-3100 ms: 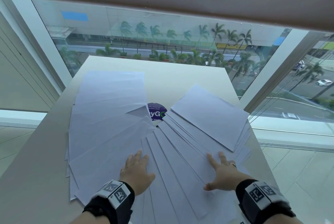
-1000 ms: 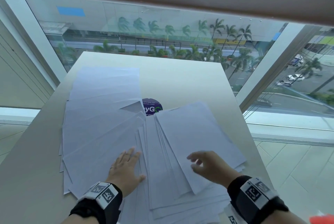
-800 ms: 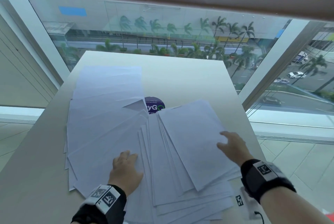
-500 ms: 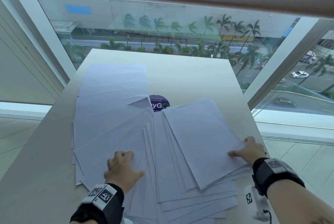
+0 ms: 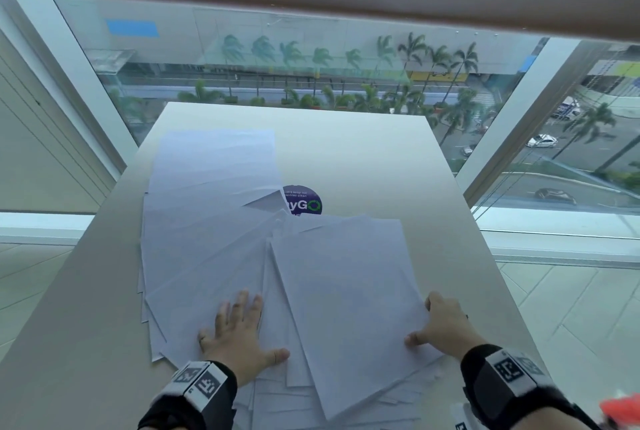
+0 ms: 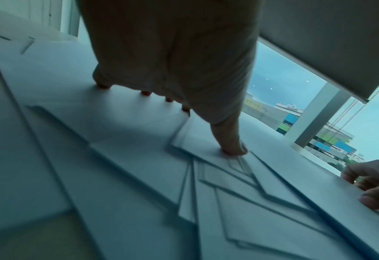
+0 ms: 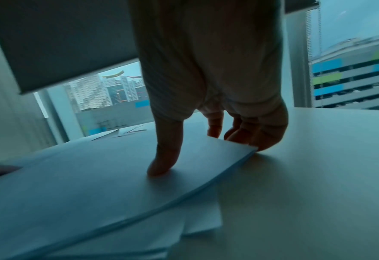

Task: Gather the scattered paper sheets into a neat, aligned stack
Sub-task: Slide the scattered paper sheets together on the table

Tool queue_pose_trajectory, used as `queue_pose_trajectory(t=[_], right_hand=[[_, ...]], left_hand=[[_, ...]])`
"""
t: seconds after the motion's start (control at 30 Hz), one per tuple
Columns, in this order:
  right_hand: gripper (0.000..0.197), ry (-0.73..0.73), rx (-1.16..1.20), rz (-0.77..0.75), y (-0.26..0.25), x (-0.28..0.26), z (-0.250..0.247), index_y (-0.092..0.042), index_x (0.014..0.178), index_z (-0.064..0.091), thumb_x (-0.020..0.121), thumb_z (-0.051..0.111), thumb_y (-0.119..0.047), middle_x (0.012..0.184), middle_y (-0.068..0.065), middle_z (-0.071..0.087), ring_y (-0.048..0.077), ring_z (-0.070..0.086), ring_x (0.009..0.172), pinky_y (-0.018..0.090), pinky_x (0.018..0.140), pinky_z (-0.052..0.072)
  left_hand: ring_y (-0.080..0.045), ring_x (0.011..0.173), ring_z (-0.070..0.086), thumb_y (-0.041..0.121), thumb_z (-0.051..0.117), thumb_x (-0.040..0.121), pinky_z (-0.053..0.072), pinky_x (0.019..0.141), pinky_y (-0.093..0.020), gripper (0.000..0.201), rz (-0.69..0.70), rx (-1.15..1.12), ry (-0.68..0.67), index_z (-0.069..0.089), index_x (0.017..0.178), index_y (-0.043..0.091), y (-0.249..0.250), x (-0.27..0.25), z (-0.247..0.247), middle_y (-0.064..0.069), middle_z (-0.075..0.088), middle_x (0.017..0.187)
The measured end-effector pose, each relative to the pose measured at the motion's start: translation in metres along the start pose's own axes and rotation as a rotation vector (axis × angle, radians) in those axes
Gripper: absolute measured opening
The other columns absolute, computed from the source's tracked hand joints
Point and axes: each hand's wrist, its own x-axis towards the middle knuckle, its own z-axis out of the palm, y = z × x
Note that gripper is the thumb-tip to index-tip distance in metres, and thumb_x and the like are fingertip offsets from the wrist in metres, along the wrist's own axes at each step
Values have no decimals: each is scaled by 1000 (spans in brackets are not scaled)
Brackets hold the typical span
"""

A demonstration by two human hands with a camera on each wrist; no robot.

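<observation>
left hand [image 5: 236,336] flat on fanned matte sheets [image 5: 207,256] | right hand [image 5: 441,327] fingers pinching thin rectangular stack [image 5: 346,291] edge

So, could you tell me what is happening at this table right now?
A person is gathering loose paper sheets fanned across a white table. The left hand presses flat on the left fan. The right hand grips the right edge of a partly squared bundle, thumb on top. Most sheets still lie splayed, so no neat stack yet.
</observation>
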Motion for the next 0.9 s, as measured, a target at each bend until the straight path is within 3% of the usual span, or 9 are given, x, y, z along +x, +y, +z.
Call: queue_pose_trajectory(t=[0.1, 0.17, 0.23, 0.43, 0.57, 0.6, 0.7, 0.77, 0.9], right_hand=[[58, 37, 69, 13, -2, -4, 0, -15, 104, 43, 66, 78, -42, 120, 16, 44, 30, 47, 102, 31, 77, 37], [61, 86, 95, 81, -8, -7, -5, -8, 121, 43, 77, 67, -44, 127, 19, 38, 36, 43, 113, 35, 89, 38], [63, 132, 104, 170, -13, -10, -6, -3, 126, 39, 81, 59, -41, 128, 21, 35, 39, 40, 116, 38, 97, 38], [55, 57, 145, 207, -33, -22, 30, -2, 117, 40, 78, 49, -40, 119, 17, 37, 29, 35, 92, 33, 77, 38], [37, 9, 251, 187, -45, -29, 47, -12, 89, 41, 75, 55, -43, 109, 15, 43, 24, 40, 78, 30, 65, 32], [35, 22, 269, 189, -46, -30, 47, -13, 90, 43, 75, 55, -42, 110, 15, 40, 25, 43, 79, 30, 67, 33], [55, 96, 256, 259, -46, -33, 39, -4, 123, 38, 81, 54, -35, 127, 19, 32, 37, 40, 112, 36, 86, 39], [57, 135, 260, 291, -45, -37, 36, -1, 127, 35, 82, 53, -33, 130, 20, 30, 39, 38, 116, 37, 93, 39], [52, 60, 373, 222, -48, -47, 45, -2, 123, 38, 82, 53, -30, 122, 16, 36, 30, 49, 96, 32, 74, 42]], left_hand=[[-22, 146, -13, 73, 49, 71, 3, 116, -54, 103, 18, 7, 8, -11, 146, 35, -2, -1, 0, 9, -20, 157], [-23, 146, -13, 73, 47, 72, 3, 116, -54, 102, 36, 7, 3, -11, 146, 34, -4, -2, 1, 9, -21, 157], [-23, 146, -14, 73, 45, 73, 2, 116, -54, 100, 56, 2, -8, -10, 146, 33, -6, -3, 1, 8, -22, 156], [-21, 146, -14, 70, 44, 76, 1, 116, -52, 94, 110, 4, -24, -6, 147, 34, -14, -4, -1, 9, -19, 157], [-18, 146, -10, 66, 45, 78, 4, 117, -48, 92, 136, -2, -13, -4, 148, 31, -20, -5, -5, 11, -15, 158], [-18, 147, -10, 65, 45, 79, 5, 117, -48, 91, 149, 1, -14, -3, 148, 31, -22, -5, -7, 12, -14, 158], [-17, 147, -7, 62, 46, 80, 9, 117, -46, 89, 186, 8, -12, -1, 148, 30, -29, -4, -10, 11, -12, 158], [-20, 147, -6, 60, 51, 79, 11, 118, -45, 91, 209, 5, -22, 0, 148, 30, -35, -3, -11, 7, -11, 159], [-37, 144, -15, 60, 63, 69, 4, 118, -45, 107, 193, 41, -63, -5, 148, 31, -44, -1, -14, -10, -19, 157]])
